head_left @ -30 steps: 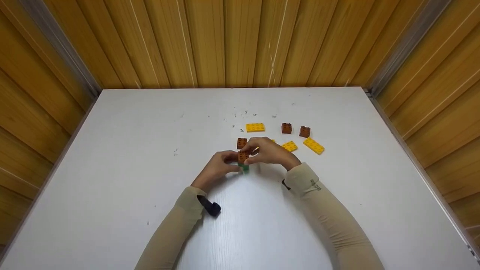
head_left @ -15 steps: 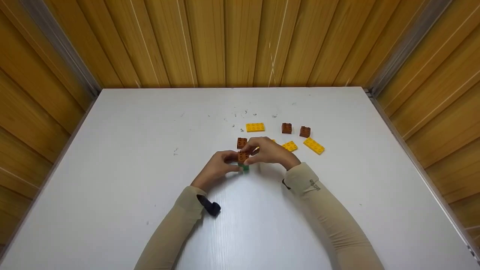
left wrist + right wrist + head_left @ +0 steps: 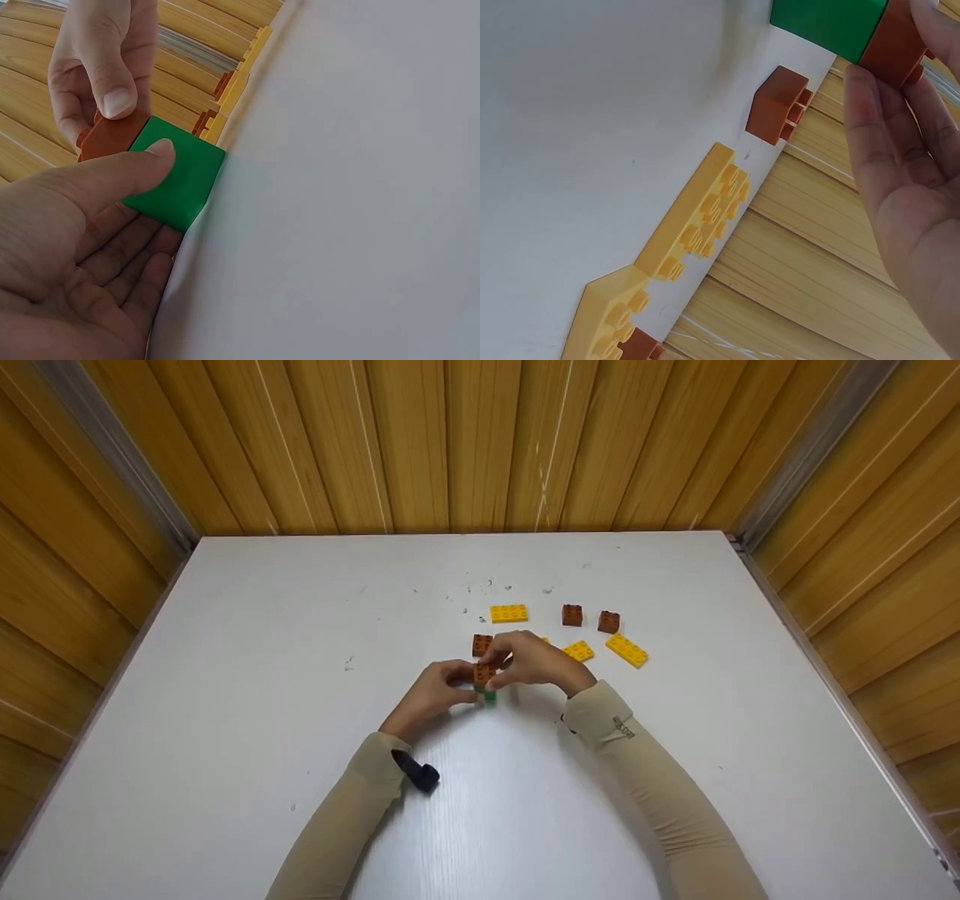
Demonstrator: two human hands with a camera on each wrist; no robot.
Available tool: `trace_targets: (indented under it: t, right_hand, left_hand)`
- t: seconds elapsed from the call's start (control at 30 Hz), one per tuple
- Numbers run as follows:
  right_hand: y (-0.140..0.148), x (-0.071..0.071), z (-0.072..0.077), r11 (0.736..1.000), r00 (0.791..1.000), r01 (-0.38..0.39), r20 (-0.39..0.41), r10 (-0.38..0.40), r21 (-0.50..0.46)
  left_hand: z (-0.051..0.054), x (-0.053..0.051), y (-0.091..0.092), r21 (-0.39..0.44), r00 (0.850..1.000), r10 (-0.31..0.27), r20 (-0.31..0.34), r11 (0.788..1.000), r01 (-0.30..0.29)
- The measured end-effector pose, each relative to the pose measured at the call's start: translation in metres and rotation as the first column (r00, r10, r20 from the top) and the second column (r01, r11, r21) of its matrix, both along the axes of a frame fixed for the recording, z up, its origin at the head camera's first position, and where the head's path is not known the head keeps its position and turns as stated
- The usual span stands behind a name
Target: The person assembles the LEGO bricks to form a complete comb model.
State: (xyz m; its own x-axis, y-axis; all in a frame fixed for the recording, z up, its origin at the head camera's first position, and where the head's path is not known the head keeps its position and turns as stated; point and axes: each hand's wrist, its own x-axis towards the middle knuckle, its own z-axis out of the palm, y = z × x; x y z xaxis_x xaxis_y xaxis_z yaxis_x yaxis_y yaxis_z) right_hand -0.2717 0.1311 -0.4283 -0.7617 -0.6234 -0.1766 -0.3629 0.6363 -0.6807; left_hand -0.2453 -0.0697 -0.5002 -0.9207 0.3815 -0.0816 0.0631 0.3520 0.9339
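A green toy brick [image 3: 187, 176] stands on the white table with a brown brick [image 3: 112, 136] on top of it. My left hand [image 3: 431, 697] grips the green brick, its thumb across the near face in the left wrist view. The brown brick on top is pinched by my right hand [image 3: 536, 664] between thumb and fingers, as the right wrist view shows. Just beyond the stack lies another brown brick [image 3: 778, 105], apart from it. Whether the two stacked bricks are fully pressed together I cannot tell.
Several yellow bricks lie behind and right of the hands, among them one long brick [image 3: 509, 613] and another at the right [image 3: 627, 650]. Two brown bricks, one [image 3: 572, 615] beside the other [image 3: 609, 621], sit farther back. Wood-patterned walls [image 3: 480, 450] border the white table [image 3: 300, 607].
Both hands keep their hold on the stacked bricks and have hardly moved. The head view has shifted very slightly.
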Motion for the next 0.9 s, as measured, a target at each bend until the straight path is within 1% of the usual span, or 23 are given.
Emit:
trace_targets:
  t: [0.1,0.33,0.5,0.77,0.9]
  right_hand:
    - [-0.0008,-0.0012,-0.0004,1.0,1.0,-0.006,-0.009,0.006,0.0]
    - [-0.0027,-0.0042,-0.0025,1.0,1.0,0.005,0.008,-0.005,-0.004]
    - [-0.002,-0.0039,-0.004,1.0,1.0,0.02,0.022,-0.02,-0.021]
    - [0.0023,-0.0021,-0.0073,0.998,1.0,0.01,0.029,-0.008,-0.063]
    - [0.0034,-0.0018,-0.0074,0.998,0.999,-0.002,0.032,0.004,-0.065]
  left_hand:
    - [0.0003,-0.0006,-0.0008,0.007,1.0,0.001,0.004,1.0,-0.001]
    - [0.0007,-0.0006,-0.0029,0.001,0.999,0.019,0.031,1.0,-0.019]
    - [0.0003,0.0004,-0.0027,0.044,1.0,0.015,0.026,0.999,-0.016]
    - [0.0005,0.002,0.0005,0.033,0.999,0.023,0.03,0.999,-0.024]
    - [0.001,0.0022,0.0001,0.032,1.0,0.026,0.013,0.999,-0.026]
